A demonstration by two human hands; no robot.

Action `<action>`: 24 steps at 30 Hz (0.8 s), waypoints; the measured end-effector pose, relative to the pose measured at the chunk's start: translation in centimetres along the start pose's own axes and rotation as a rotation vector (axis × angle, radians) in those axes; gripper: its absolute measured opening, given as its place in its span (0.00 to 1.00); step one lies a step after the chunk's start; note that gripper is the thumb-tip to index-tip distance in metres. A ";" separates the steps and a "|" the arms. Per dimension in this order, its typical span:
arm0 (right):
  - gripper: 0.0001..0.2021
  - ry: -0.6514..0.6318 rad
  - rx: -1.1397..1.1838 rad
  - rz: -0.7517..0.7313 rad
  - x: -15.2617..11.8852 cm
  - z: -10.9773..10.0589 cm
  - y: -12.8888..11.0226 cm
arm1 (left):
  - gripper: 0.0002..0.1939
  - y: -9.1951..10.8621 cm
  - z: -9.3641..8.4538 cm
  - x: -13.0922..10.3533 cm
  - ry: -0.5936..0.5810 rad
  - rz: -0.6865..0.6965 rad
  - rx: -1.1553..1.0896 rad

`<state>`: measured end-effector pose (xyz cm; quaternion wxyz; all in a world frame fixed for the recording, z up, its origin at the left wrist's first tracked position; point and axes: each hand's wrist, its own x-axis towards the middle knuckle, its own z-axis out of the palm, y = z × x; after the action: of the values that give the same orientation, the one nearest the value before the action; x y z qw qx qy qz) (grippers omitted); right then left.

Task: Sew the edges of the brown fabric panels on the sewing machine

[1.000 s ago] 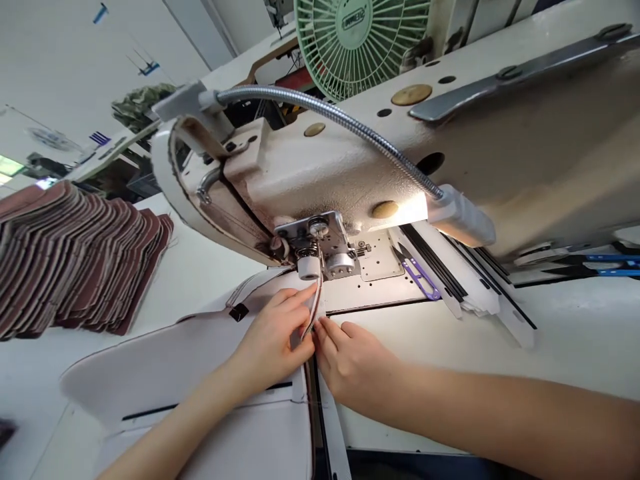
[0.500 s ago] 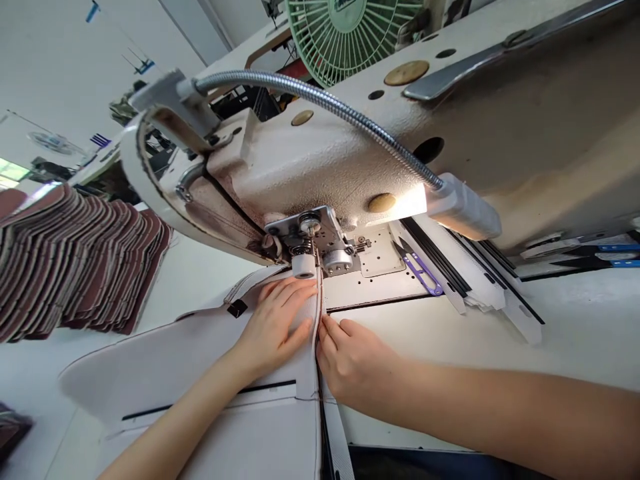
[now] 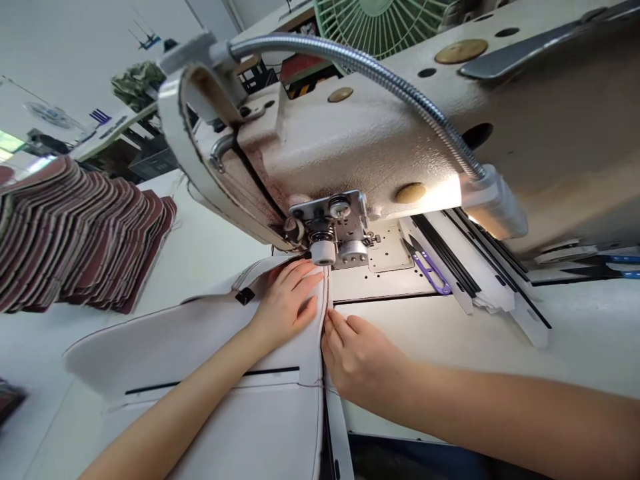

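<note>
A large white fabric piece (image 3: 200, 333) with a dark-edged seam lies under the head of a sewing machine (image 3: 350, 140). My left hand (image 3: 287, 303) rests flat on the fabric just left of the seam, fingers spread, close to the white roller (image 3: 323, 252) by the needle area. On the seam's right side, my right hand (image 3: 355, 353) pinches the fabric edge between thumb and fingers. The seam runs between both hands up to the roller. A black clip-like tab (image 3: 245, 296) sits on the fabric left of my left hand.
Purple thread snips (image 3: 429, 267) lie on the machine bed, beside white and black strips (image 3: 470, 267). Stacked maroon and white pieces (image 3: 85, 240) stand at the left. A lamp on a flexible metal neck (image 3: 495, 203) and a green fan (image 3: 385, 27) are above.
The view has shifted, so the machine head appears farther right and its upper parts higher. The fabric's seam has moved slightly forward under the roller with both hands still on it.
</note>
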<state>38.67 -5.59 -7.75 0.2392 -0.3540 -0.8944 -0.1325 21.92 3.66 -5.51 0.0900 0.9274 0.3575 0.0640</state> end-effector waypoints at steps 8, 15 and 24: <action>0.14 -0.052 -0.005 -0.031 -0.2 0.1 0.6 | 0.19 -0.1 0.3 0.3 0.057 0.008 0.002; 0.14 -0.069 0.003 -0.041 -0.2 0.4 1.1 | 0.19 -0.5 0.3 0.6 0.050 0.016 -0.010; 0.16 -0.086 0.020 -0.069 -0.3 0.3 1.4 | 0.20 2.1 -1.9 0.0 -0.144 -0.039 0.045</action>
<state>39.70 -4.66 -8.06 0.1994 -0.3261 -0.9167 -0.1165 22.94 2.35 -3.23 0.0961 0.9242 0.3694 -0.0127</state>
